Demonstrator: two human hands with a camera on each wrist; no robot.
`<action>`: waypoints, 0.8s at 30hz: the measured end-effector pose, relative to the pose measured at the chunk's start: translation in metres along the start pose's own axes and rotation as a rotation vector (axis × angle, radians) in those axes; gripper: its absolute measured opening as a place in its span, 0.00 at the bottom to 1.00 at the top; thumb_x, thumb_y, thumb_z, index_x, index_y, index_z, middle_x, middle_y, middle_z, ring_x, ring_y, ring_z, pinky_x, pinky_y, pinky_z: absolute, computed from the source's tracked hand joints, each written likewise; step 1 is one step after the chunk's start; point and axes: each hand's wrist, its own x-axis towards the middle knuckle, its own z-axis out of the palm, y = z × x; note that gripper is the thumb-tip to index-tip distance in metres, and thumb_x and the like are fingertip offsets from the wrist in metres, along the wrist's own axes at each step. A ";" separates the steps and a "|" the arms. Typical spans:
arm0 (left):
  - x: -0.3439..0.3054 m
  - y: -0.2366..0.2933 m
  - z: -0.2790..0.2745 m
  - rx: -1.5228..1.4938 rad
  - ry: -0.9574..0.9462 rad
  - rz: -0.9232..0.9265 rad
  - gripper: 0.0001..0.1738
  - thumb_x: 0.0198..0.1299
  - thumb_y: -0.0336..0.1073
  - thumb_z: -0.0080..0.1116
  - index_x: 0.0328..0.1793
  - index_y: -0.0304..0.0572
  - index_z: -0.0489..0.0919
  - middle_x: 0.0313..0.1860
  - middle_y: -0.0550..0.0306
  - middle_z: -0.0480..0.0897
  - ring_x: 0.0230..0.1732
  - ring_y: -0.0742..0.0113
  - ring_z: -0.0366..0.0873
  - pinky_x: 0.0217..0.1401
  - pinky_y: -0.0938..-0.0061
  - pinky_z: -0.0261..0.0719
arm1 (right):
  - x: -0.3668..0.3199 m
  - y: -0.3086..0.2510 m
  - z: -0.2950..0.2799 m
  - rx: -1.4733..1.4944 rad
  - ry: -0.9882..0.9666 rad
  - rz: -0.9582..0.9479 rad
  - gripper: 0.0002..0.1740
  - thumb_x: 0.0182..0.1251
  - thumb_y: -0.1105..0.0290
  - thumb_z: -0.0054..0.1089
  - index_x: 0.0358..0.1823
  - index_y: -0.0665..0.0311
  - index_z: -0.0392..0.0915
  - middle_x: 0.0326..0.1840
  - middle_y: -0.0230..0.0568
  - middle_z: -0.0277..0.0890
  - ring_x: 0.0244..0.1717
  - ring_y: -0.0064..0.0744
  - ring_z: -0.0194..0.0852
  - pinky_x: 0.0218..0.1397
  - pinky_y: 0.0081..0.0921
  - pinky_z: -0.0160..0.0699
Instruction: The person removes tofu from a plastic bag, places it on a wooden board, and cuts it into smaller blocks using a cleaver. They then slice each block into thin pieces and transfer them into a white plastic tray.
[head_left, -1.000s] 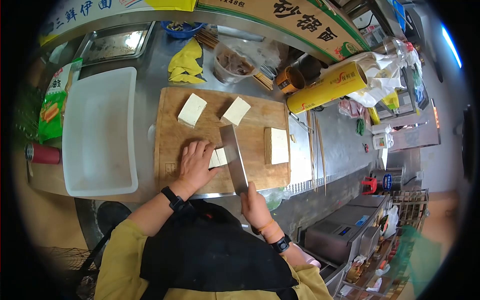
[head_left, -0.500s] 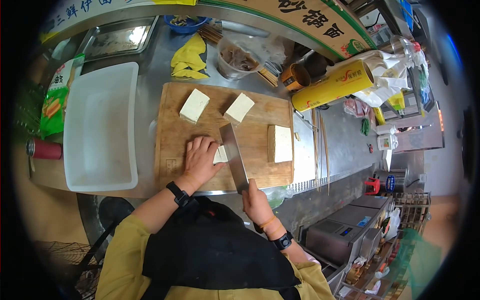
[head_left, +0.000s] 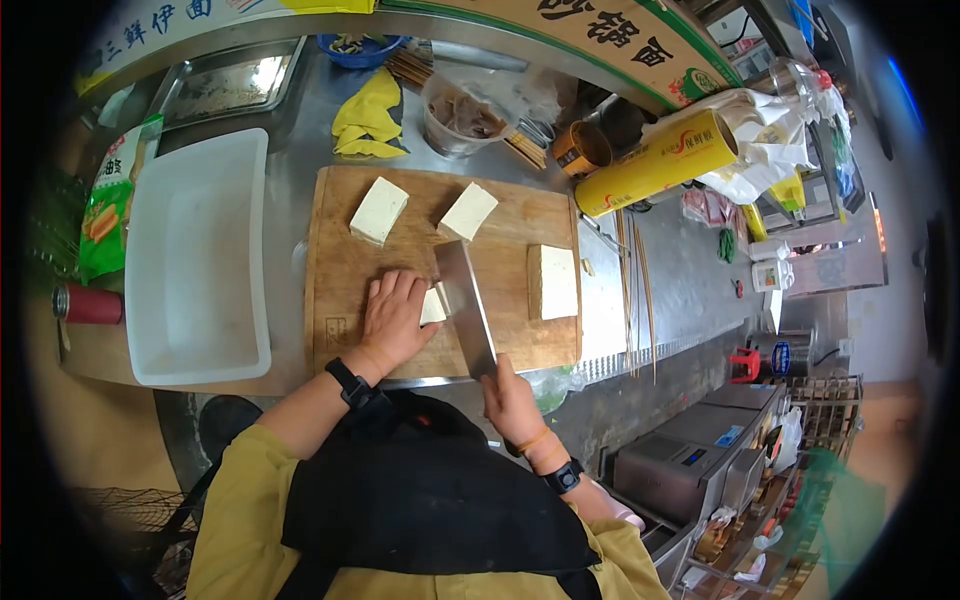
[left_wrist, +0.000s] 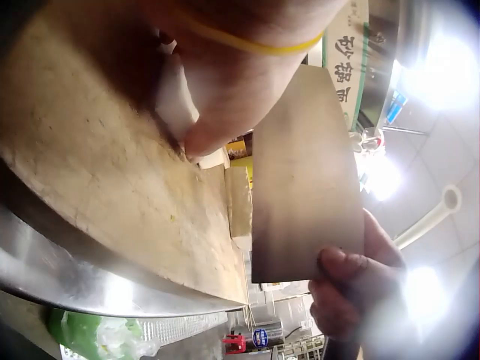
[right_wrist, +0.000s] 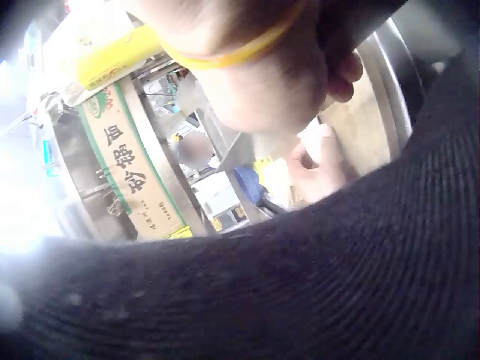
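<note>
A small piece of white tofu [head_left: 433, 307] lies on the wooden cutting board [head_left: 500, 280]. My left hand [head_left: 395, 318] holds it from the left, fingers over its far side and thumb at the near side; the hand covers much of it. In my right hand [head_left: 513, 408] is the handle of a cleaver [head_left: 466, 305], gripped near the board's front edge. The broad blade [left_wrist: 304, 180] stands right beside the tofu's right end. Two tofu blocks [head_left: 379, 211] [head_left: 468, 211] sit farther back, and a larger tofu block [head_left: 553, 283] is at the right.
Left of the board is a white plastic tub [head_left: 200, 340]. Behind it are a yellow cloth [head_left: 367, 115], a clear tub of brown food [head_left: 458, 120] and a yellow cling-film box [head_left: 655, 165]. Long skewers [head_left: 640, 290] lie to the right.
The head view has shifted slightly. Less of the held tofu shows beside the left hand than one second ago. Both hands keep nearly the same places, the cleaver staying beside the tofu.
</note>
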 end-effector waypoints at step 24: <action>0.011 0.010 0.013 -0.044 0.074 0.035 0.32 0.39 0.41 0.74 0.52 0.43 0.75 0.51 0.54 0.74 0.58 0.54 0.67 0.61 0.60 0.62 | 0.006 0.006 -0.002 -0.264 -0.089 0.035 0.15 0.63 0.79 0.47 0.51 0.69 0.59 0.29 0.63 0.75 0.34 0.68 0.75 0.36 0.55 0.73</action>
